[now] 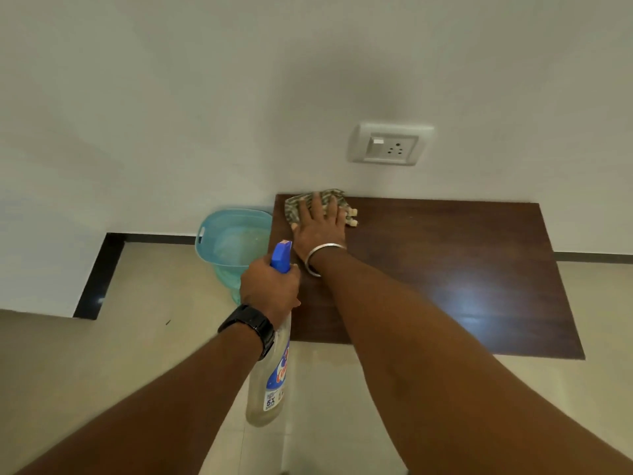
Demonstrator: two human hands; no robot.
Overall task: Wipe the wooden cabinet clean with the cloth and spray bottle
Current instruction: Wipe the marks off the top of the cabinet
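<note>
The dark brown wooden cabinet top (445,269) runs along the white wall. My right hand (320,228) lies flat, fingers spread, pressing a checked cloth (330,197) onto the cabinet's far left corner, against the wall. My left hand (270,286) is shut around the neck of a clear spray bottle (272,382) with a blue trigger head (281,257). The bottle hangs over the cabinet's left front edge, nozzle pointing toward the cloth.
A light blue plastic basket (233,241) stands on the tiled floor just left of the cabinet. A white wall socket (390,144) sits above the cabinet. A black skirting strip (99,275) edges the wall step at left.
</note>
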